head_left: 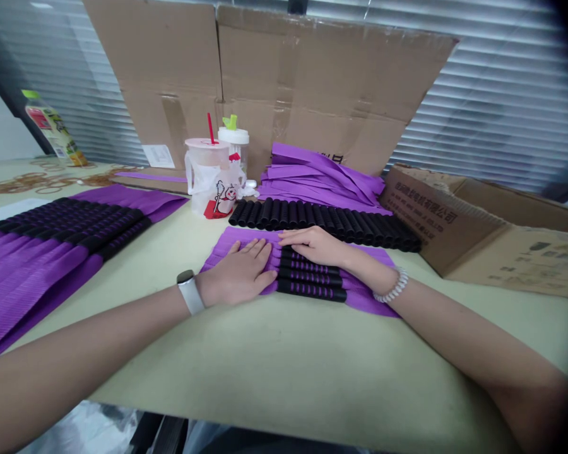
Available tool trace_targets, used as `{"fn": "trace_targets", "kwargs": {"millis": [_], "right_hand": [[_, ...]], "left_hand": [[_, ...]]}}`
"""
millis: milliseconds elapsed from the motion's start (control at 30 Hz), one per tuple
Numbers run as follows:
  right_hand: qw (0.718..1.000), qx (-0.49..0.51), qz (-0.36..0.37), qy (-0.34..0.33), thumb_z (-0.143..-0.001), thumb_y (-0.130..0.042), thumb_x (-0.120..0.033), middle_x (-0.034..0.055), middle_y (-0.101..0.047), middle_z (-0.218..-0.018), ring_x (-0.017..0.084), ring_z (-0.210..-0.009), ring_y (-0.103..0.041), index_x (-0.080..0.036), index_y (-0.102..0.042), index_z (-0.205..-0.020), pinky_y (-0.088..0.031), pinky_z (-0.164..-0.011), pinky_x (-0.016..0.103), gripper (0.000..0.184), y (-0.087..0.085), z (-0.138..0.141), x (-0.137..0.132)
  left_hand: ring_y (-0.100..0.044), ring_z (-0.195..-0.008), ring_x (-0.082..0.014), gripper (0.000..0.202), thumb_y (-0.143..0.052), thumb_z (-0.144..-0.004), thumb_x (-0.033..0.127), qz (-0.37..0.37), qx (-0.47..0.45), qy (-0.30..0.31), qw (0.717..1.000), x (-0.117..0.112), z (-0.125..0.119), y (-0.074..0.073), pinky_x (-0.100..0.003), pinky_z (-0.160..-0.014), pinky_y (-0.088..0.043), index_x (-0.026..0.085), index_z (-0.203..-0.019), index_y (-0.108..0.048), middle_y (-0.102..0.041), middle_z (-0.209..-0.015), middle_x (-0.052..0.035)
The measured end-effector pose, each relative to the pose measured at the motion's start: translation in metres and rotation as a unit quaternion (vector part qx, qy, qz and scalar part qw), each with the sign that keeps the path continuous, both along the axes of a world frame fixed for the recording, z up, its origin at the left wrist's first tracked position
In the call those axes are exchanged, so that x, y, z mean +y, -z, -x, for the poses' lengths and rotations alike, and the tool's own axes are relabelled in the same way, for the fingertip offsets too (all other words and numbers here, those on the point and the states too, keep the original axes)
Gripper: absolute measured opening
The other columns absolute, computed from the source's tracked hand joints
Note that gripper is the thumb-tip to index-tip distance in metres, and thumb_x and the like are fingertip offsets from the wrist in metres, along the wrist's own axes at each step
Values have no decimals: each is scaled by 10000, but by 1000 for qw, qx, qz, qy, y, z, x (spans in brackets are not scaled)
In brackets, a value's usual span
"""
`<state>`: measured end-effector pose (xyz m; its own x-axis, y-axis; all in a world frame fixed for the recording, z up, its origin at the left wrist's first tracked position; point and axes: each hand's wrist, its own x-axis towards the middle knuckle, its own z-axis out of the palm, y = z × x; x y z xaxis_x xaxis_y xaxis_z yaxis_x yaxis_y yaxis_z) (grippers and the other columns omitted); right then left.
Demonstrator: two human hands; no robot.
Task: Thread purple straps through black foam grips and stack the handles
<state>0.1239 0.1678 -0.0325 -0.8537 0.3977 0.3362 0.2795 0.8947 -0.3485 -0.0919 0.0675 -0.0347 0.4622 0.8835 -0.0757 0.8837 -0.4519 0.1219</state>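
Several purple strips (366, 302) lie side by side in front of me, each passing through a slotted black tube (311, 290). My left hand (241, 274) rests flat on the strips left of the tubes, fingers spread. Over the far tubes lies my right hand (315, 244), palm down with fingers stretched out and close together; it hides part of the tubes. Just behind my hands is a row of loose black tubes (322, 221). A pile of loose purple strips (317, 173) sits behind that row.
To the left lies a stack of purple strips with black tubes (66, 233). A drink cup in a bag (213, 176) and a white-lidded bottle (234, 142) stand behind. An open cardboard box (492, 233) is at right. Rubber bands (42, 180) lie near a juice bottle (54, 129).
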Motion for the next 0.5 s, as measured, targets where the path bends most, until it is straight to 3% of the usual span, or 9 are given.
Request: {"fn": "trace_targets", "kwargs": {"millis": [267,400,500], "right_hand": [[1000,5,12,14,-844,-460,-22,-41,-625,-1222,138,-1216,-527,-258,-697,-1112,-407,-1103,346,429,1,2,0],[1000,3,1,11,-848,-463,-22,-7,-623,-1229,143,-1214,-530,-220,-691,-1130,-404,-1100,340,413,2,1,1],[1000,3,-19,21,-859,-471,-40,17,-620,-1232,183,-1257,-490,-198,-679,-1161,-371,-1120,398,399,1,1,-1]], "left_hand": [[-122,-1461,-285,720,-164,-960,508,-3,11,2,1000,1,0,0,-518,-1161,-134,47,-1512,-158,-140,-1569,-180],[-116,-1462,-284,714,-168,-964,503,-3,16,1,1000,1,0,0,-516,-1164,-129,47,-1513,-152,-134,-1572,-176],[-118,-1462,-283,707,-160,-968,501,-3,20,-1,1000,0,0,1,-516,-1164,-134,51,-1514,-148,-129,-1574,-170]]}}
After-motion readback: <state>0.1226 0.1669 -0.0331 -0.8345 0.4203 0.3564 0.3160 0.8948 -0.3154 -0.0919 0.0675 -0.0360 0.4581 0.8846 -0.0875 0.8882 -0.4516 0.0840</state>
